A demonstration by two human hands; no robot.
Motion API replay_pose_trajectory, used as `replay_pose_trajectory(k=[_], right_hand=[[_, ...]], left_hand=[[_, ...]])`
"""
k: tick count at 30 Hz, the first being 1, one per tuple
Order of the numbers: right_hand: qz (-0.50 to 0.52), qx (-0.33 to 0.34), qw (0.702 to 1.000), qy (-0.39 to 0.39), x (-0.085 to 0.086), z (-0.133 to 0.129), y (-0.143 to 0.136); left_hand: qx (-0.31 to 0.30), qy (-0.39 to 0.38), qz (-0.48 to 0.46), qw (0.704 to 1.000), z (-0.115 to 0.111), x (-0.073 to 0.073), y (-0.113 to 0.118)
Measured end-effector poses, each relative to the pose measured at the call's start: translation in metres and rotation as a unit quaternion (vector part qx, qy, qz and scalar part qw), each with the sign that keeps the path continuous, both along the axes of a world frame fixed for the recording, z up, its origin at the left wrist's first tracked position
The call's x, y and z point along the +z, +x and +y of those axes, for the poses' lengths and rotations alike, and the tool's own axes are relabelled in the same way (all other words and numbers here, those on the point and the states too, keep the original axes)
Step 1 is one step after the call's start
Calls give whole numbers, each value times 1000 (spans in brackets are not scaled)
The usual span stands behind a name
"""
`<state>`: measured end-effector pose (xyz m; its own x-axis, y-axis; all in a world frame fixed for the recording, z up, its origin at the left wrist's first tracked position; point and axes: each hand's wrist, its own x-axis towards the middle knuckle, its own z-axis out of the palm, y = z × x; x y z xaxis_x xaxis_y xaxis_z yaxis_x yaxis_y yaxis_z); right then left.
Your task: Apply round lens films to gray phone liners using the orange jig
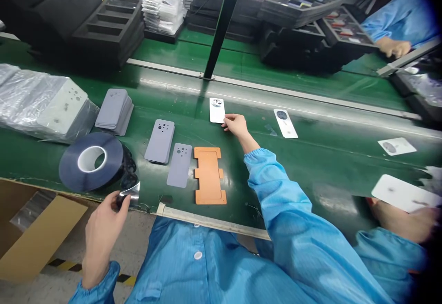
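At the table's front edge, my left hand (105, 230) pinches a shiny clear film (133, 193) between thumb and fingers. Just beyond it lies a big roll of dark, see-through film (72, 163) with a white core. My right hand (237, 126) reaches forward, its fingertips closed on the lower right corner of a white phone back panel (216, 110) with a round camera pattern. Between my hands are an orange fixture plate (209, 175), a single grey phone-shaped sheet (179, 165) with holes, and a small stack of such sheets (159, 140).
A taller grey stack (112, 108) and plastic-wrapped panels (51, 103) stand left. Other white panels (286, 123) lie rightward. A co-worker's hand (400, 219) holds one at right. A black post (224, 23) and black trays (107, 23) stand behind.
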<state>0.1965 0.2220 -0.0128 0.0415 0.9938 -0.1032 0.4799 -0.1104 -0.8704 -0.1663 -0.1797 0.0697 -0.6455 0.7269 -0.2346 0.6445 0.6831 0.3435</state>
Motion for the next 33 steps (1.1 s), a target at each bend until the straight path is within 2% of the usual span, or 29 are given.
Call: replay_pose_trajectory(k=[4, 7, 11, 15, 17, 19, 21, 24, 26, 28, 30, 33], right_hand=[[-61, 26, 998, 14, 1, -4, 6], [-110, 20, 993, 38, 3, -6, 7], [-150, 4, 987, 64, 7, -7, 5], [-161, 1, 983, 87, 15, -20, -4], [-150, 17, 981, 120, 23, -41, -16], [-116, 74, 978, 160, 35, -76, -33], [-62, 181, 967, 170, 48, -122, -52], [14, 351, 923, 155, 66, -190, -76], [55, 415, 898, 136, 72, -225, -87], [82, 428, 893, 115, 74, -249, -94], [99, 410, 901, 99, 72, -264, -98], [105, 379, 917, 71, 65, -275, -101]], left_hand=[[-20, 87, -131, 987, 6, -13, 8], [-32, 166, -236, 957, 17, -17, 22], [-11, 230, -311, 922, 29, -12, 41], [-17, 243, -354, 903, 31, -6, 57], [-26, 240, -376, 895, 31, -6, 64], [-36, 232, -397, 887, 31, -8, 70], [-44, 227, -410, 882, 32, -10, 74], [-64, 233, -425, 872, 34, -11, 77], [-82, 241, -454, 854, 35, -11, 77], [-87, 248, -497, 827, 36, -11, 76], [-84, 252, -519, 813, 38, -13, 76], [-93, 258, -491, 827, 42, -16, 78]])
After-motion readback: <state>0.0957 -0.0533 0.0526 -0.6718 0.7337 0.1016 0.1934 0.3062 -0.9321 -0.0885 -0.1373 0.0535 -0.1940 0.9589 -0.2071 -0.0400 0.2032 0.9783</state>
